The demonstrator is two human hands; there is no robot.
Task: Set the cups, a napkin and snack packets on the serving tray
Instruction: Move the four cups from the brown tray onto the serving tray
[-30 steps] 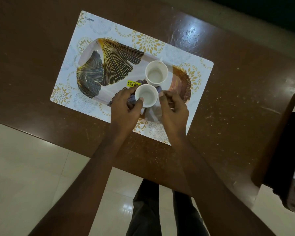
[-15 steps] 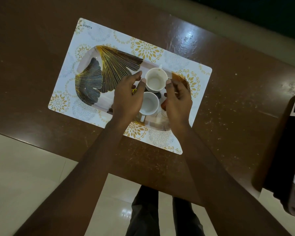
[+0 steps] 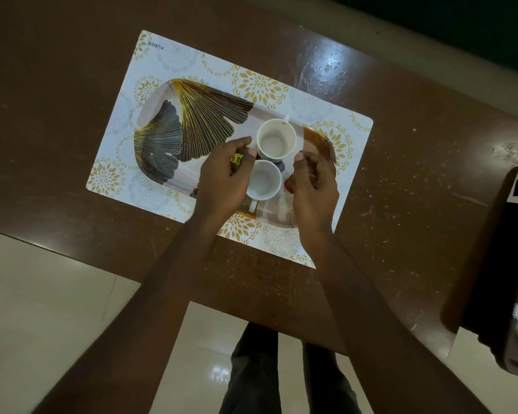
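Note:
A serving tray (image 3: 198, 121) printed with dark and gold fan leaves lies on a white placemat (image 3: 260, 85). Two empty white cups stand upright, side by side, on the tray's right half. The far cup (image 3: 276, 141) is the larger in view. The near cup (image 3: 263, 182) has its handle turned toward me. My left hand (image 3: 222, 180) is at the cups' left, its fingertips at the far cup's side and its palm covering the near cup's left edge. My right hand (image 3: 311, 180) is at their right, fingers loosely curled, one fingertip by the far cup. Neither hand grips a cup.
The placemat lies on a brown table (image 3: 401, 174) whose front edge runs diagonally just below my forearms. A dark object (image 3: 497, 264) stands at the right edge of view. Pale floor tiles (image 3: 42, 294) and my legs show below the table.
Both hands let go of the near cup and moved up to flank the far cup; they now sit slightly lower, fingers loosened. The cups stand where they were.

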